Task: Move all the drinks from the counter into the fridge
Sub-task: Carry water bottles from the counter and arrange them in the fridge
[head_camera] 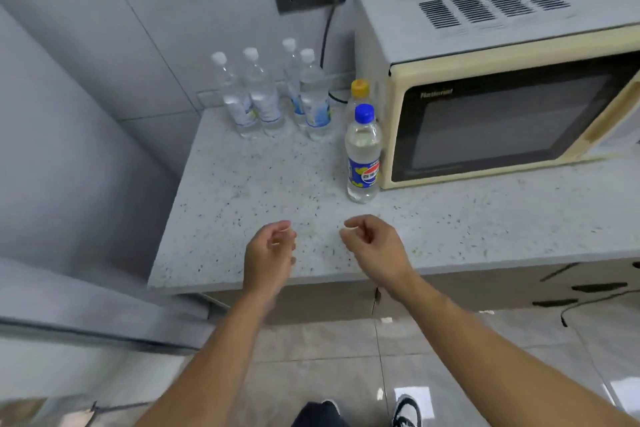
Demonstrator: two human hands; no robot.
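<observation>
Standing upright, caps up, six bottles wait; left hand and right hand loosely curled, empty.

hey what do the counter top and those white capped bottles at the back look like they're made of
Counter top: looks like polished stone or a stone-like composite, pale grey with dark speckles; which of the two can't be told.

White-capped bottles: four, seemingly thin clear plastic with a glossy finish; the clear contents show through the walls, the caps look like opaque plastic, and printed labels wrap their lower halves.
</observation>
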